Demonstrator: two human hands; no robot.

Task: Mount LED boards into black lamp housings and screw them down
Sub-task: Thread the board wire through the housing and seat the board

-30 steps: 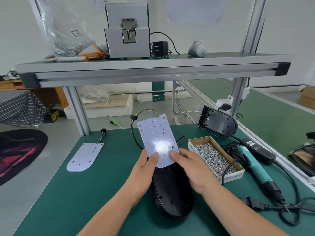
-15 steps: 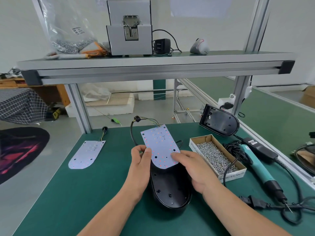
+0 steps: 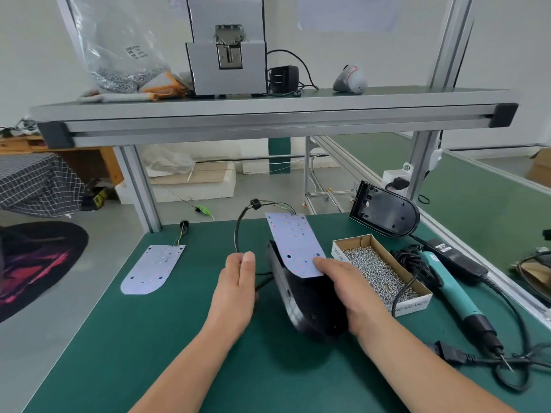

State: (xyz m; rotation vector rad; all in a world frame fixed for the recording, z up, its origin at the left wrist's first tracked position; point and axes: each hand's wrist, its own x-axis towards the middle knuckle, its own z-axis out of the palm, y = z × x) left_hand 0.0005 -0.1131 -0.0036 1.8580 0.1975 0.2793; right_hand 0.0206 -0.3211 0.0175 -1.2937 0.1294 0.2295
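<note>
A white LED board [image 3: 293, 242] with coloured dots lies tilted across the open top of a black lamp housing [image 3: 304, 305], which is tipped up on its left edge at the table's middle. My right hand [image 3: 354, 290] grips the housing from the right, with its thumb pressing on the board's rounded end. My left hand [image 3: 238, 281], just left of the housing, holds the board's black cable [image 3: 238, 228], which loops up and over to the board's far end. A second LED board [image 3: 155, 268] lies flat at the left. A second housing [image 3: 387, 213] leans at the back right.
An open cardboard box of screws [image 3: 378, 269] sits right of my right hand. Beyond it lie a teal electric screwdriver [image 3: 450, 284], its black power supply [image 3: 456, 257] and tangled cords [image 3: 512, 368]. An aluminium shelf [image 3: 268, 114] with a screw feeder [image 3: 226, 52] spans overhead.
The board has come down from in front of me onto the housing. My right hand has moved to the housing and tipped it up. My left hand has shifted from the board to its cable.
</note>
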